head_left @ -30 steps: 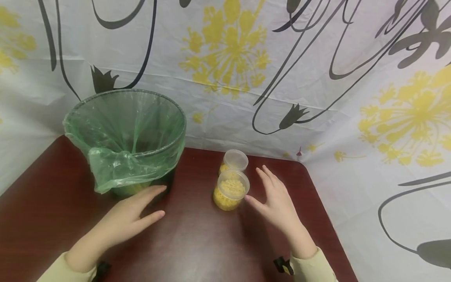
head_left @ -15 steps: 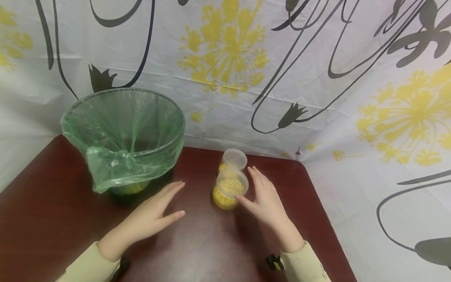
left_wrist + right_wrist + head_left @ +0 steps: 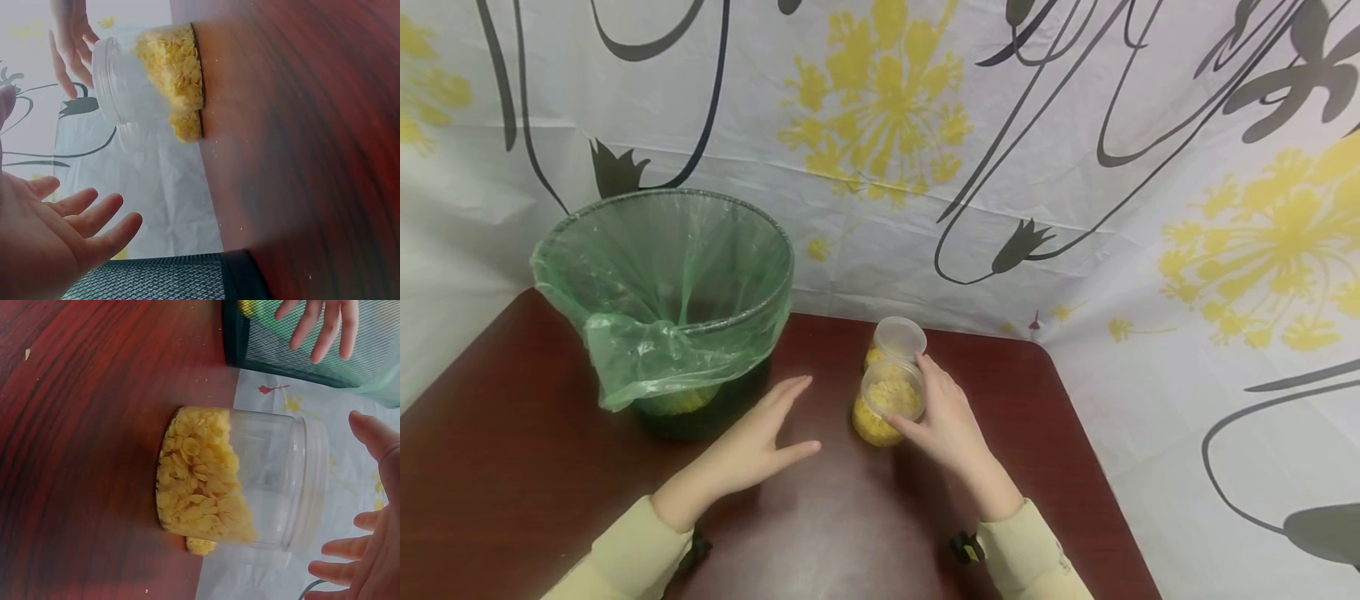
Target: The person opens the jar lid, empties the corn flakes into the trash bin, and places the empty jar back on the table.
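A clear plastic jar (image 3: pixel 876 421), partly filled with yellow flakes that look like cornflakes (image 3: pixel 197 478), stands upright on the table. Behind it is a second jar (image 3: pixel 901 337) with a translucent top, largely hidden by the first in both wrist views. My right hand (image 3: pixel 951 425) is at the right side of the front jar's top, thumb and fingers spread; in the right wrist view a gap shows between hand and lid (image 3: pixel 312 481). My left hand (image 3: pixel 741 446), fingers extended and thumb apart, hovers left of the jars, holding nothing.
A dark mesh bin (image 3: pixel 300 356) lined with a green plastic bag (image 3: pixel 662 367) stands on the left, with something yellow low inside. Small crumbs lie on the dark red table (image 3: pixel 850 525). A floral-patterned sheet (image 3: pixel 1075 275) hangs behind and to the right.
My left hand has moved right, away from the bin and toward the jars. My right hand has moved left, closer over the front jar's top. Both jars have stayed put.
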Action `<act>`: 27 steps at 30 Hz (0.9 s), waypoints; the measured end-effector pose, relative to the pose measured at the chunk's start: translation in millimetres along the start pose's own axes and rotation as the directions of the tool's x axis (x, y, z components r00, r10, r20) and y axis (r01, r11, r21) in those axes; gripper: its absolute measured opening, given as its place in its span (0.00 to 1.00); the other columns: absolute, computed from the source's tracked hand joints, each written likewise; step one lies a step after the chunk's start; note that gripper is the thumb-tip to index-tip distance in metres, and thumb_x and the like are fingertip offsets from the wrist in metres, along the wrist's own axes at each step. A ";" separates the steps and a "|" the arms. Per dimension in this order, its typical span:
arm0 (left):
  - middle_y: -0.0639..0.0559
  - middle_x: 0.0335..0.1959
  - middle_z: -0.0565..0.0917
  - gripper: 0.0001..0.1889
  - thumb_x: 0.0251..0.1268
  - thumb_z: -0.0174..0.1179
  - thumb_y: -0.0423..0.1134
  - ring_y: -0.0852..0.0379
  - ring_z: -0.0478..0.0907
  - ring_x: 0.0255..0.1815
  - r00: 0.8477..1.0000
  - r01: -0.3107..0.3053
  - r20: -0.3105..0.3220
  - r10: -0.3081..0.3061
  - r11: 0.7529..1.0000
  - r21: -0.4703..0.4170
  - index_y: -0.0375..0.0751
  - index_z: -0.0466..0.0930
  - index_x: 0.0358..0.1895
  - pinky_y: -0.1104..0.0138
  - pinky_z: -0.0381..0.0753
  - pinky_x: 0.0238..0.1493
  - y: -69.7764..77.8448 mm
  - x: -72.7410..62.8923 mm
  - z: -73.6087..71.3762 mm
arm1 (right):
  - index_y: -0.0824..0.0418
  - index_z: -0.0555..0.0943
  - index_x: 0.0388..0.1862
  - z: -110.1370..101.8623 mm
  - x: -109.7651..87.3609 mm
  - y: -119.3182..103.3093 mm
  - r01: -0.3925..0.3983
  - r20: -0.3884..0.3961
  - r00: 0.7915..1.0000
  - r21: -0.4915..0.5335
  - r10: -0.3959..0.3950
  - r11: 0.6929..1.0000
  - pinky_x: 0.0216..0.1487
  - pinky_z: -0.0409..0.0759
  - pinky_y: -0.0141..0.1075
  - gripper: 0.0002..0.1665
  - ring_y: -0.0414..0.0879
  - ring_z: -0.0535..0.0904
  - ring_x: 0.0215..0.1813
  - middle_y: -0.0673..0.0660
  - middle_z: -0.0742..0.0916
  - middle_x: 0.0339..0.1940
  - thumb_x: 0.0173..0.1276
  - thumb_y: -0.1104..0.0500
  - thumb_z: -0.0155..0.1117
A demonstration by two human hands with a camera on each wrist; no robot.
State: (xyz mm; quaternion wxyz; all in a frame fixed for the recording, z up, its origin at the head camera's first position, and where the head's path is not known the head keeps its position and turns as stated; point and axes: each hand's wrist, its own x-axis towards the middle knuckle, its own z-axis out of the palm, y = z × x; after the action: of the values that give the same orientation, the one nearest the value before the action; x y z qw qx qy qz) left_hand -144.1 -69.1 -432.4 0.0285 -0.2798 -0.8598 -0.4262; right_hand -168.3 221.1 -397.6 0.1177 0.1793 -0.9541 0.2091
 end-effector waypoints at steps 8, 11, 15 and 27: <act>0.43 0.72 0.60 0.47 0.57 0.65 0.57 0.45 0.56 0.71 1.000 0.016 0.006 -0.016 1.000 -0.002 0.39 0.53 0.74 0.48 0.60 0.66 -2.6 11.2 10.9 | 0.65 0.58 0.73 10.8 2.6 3.0 -0.019 0.018 1.000 0.008 0.018 1.000 0.66 0.61 0.52 0.57 0.57 0.66 0.67 0.63 0.71 0.67 0.53 0.40 0.72; 0.41 0.71 0.60 0.48 0.56 0.65 0.59 0.44 0.57 0.71 1.000 0.004 0.000 -0.004 1.000 0.016 0.38 0.53 0.74 0.47 0.60 0.65 -3.7 15.7 14.8 | 0.64 0.58 0.73 13.7 4.0 1.9 -0.026 0.019 1.000 0.025 0.025 0.999 0.66 0.61 0.52 0.57 0.57 0.66 0.67 0.61 0.71 0.68 0.52 0.39 0.72; 0.39 0.71 0.60 0.50 0.54 0.66 0.59 0.43 0.57 0.70 1.000 -0.002 0.007 0.001 1.000 0.025 0.37 0.53 0.74 0.46 0.60 0.65 -4.7 21.2 19.3 | 0.64 0.58 0.73 17.1 6.3 0.6 -0.038 0.025 0.999 0.027 0.038 0.999 0.66 0.61 0.52 0.58 0.57 0.67 0.66 0.61 0.71 0.67 0.52 0.39 0.73; 0.40 0.71 0.60 0.50 0.53 0.66 0.59 0.43 0.57 0.70 0.999 0.024 0.034 -0.025 0.999 0.021 0.38 0.52 0.74 0.46 0.60 0.65 -9.3 31.7 29.8 | 0.62 0.58 0.73 20.9 11.8 -1.8 -0.070 0.034 0.997 0.019 0.070 0.997 0.64 0.64 0.52 0.58 0.59 0.67 0.65 0.61 0.72 0.67 0.50 0.38 0.73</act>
State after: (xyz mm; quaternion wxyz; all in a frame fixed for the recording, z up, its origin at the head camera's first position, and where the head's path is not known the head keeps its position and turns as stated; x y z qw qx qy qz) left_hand -169.8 -36.8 -448.9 0.0112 -0.2763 -0.8678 -0.4128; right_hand -181.4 206.9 -411.9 0.0924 0.1504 -0.9595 0.2196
